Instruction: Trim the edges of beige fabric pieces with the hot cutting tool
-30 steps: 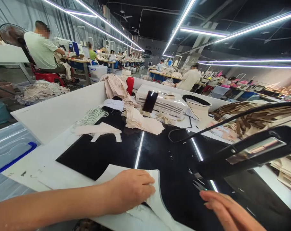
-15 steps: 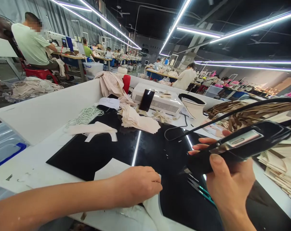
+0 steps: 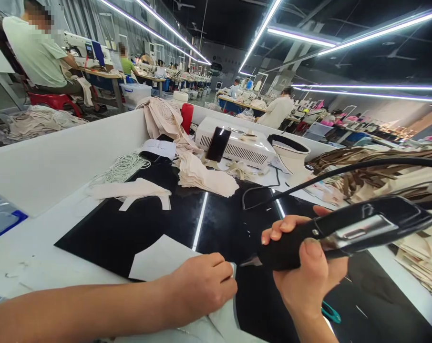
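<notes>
My left hand (image 3: pixel 205 288) is closed on the right edge of a white fabric piece (image 3: pixel 162 257), which lies over the near edge of the black mat (image 3: pixel 159 228). My right hand (image 3: pixel 305 262) is wrapped round a black corded tool (image 3: pixel 344 233) with a silver panel. The tool's narrow metal tip points left, a little to the right of my left fingers and the fabric edge. Below my right wrist, a teal-handled tool (image 3: pixel 331 312) lies partly hidden on the mat.
Fabric stacks (image 3: pixel 205 176), a phone (image 3: pixel 219 144) leaning on a white vented machine (image 3: pixel 237 143), and pale cord (image 3: pixel 125 167) stand beyond. Brown strips (image 3: pixel 362 166) lie right. A cable (image 3: pixel 330 176) arches over the mat. A seated person (image 3: pixel 37 57) is at far left.
My right hand has brought the black tool left and down, so its tip is now close to my left hand. More of my left hand's curled fingers shows, and the view has shifted slightly.
</notes>
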`<state>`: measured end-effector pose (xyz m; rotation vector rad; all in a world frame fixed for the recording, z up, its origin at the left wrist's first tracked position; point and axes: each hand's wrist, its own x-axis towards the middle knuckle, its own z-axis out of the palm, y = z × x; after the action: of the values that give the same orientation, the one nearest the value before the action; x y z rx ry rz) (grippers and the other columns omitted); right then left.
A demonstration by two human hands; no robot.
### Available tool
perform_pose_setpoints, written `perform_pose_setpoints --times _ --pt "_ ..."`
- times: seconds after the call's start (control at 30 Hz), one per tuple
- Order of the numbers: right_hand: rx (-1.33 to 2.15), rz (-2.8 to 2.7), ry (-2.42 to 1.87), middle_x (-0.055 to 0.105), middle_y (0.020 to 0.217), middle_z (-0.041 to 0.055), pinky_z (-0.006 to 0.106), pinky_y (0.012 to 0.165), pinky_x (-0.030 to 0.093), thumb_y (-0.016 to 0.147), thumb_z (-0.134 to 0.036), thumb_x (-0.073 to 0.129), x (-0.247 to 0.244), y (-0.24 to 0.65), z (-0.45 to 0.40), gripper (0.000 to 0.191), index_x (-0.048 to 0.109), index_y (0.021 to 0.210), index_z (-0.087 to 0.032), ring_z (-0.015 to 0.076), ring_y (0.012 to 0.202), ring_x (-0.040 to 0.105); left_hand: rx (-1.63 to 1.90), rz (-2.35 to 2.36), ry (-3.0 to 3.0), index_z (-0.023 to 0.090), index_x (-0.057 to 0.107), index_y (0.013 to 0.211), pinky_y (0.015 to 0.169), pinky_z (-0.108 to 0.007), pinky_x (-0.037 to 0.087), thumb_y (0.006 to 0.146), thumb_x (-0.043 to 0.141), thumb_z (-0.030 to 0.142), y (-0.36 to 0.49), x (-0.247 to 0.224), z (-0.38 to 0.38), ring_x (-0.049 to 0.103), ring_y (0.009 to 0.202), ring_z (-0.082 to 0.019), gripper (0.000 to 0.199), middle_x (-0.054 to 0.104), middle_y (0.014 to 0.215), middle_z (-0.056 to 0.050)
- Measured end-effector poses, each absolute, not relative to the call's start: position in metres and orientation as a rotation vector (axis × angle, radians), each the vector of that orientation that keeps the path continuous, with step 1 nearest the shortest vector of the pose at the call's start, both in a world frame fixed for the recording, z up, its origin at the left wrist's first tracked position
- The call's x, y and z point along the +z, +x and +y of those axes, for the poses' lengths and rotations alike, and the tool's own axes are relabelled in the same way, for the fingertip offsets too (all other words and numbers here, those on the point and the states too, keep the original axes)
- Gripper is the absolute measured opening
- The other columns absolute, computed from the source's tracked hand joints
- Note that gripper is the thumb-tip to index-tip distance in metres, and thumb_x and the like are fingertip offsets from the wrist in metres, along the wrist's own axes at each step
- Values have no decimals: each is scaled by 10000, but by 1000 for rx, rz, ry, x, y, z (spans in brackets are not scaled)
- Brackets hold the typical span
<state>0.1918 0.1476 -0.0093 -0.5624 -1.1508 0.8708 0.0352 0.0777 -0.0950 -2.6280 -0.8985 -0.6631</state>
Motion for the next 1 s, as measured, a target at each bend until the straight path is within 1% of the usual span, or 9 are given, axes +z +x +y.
perform_pose_setpoints --times 0.17,0.23,0.37,0.6,0.87,1.0 --pt "916 -1145 -522 632 738 -50 288 461 531 767 -393 812 -13 189 153 463 632 1178 -277 139 559 558 -661 -904 -2619 161 534 745 616 -285 402 863 584 -68 36 -90 74 451 686 -150 261 467 715 4" --pt "939 -1135 -515 625 732 -51 282 456 524 764 -399 807 -13 189 154 462 631 1174 -278 137 558 545 -675 -900 -2612 158 539 735 616 -284 410 841 586 -75 36 -90 73 446 680 -150 260 458 707 4" --pt "980 -1129 -514 618 733 -49 279 445 519 759 -426 799 -12 190 155 465 629 1166 -280 140 563 534 -700 -923 -2602 159 550 732 623 -280 430 866 582 -51 37 -89 73 452 681 -151 251 463 710 -1" --pt "1047 -1107 -486 621 728 -49 274 436 518 741 -425 803 -8 190 151 455 636 1140 -287 140 555 530 -710 -921 -2617 155 550 742 626 -280 436 871 577 -54 36 -86 73 463 684 -149 246 481 712 4" --pt "1030 -1118 -496 618 736 -51 268 432 520 754 -460 824 -13 185 150 467 635 1142 -283 137 561 533 -681 -931 -2625 157 550 787 648 -285 446 911 608 -25 35 -92 73 497 719 -148 228 506 746 8" --pt "1011 -1138 -486 620 744 -51 265 445 521 759 -461 833 -14 185 148 484 621 1153 -276 134 569 539 -706 -1066 -2623 164 552 830 603 -292 441 932 585 13 36 -93 69 527 716 -155 185 534 786 -2"
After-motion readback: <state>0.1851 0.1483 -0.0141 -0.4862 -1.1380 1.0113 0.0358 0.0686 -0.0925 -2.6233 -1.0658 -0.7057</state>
